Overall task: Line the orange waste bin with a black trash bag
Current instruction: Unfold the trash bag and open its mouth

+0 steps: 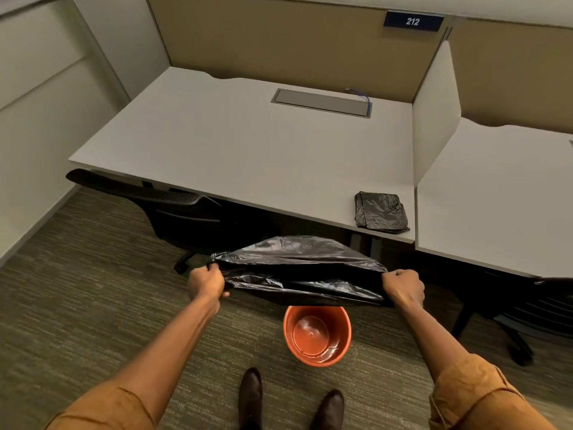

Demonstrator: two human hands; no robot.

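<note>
Glossy black trash bag, wrinkled and catching light. Orange waste bin, shiny inside. Carpet in streaked olive and grey-brown. Pale off-white counter with a grey inset panel. Tan partition behind, carrying a navy sign with white "212". Folded black bags near right. Mustard sleeves, dark brown shoes, black chair.

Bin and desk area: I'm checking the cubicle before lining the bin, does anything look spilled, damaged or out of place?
Nothing stands out. The bin sits upright and unlined on the carpet, spare bags lie folded on the desk.
</note>
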